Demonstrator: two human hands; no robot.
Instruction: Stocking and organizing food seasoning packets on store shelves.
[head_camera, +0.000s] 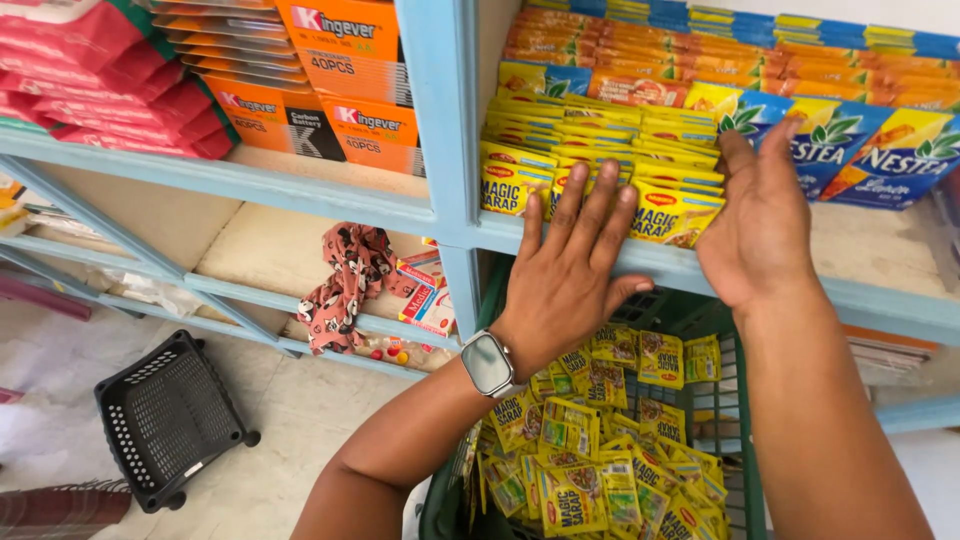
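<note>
Green basket (745, 470) is full of yellow sachets (585, 470). Both the left hand (565, 280) and right hand (760, 225) are flat open, gripping nothing, pressing the shelf's (880, 300) front-edge sachet stack (600, 160), its rows running back toward the rear.

One head-worn camera looks forward and down from close range at a blue shelf (440, 215), facing its front edge. Both forearms enter from the bottom edge, with the floor (290, 420) visible below on the left.
</note>
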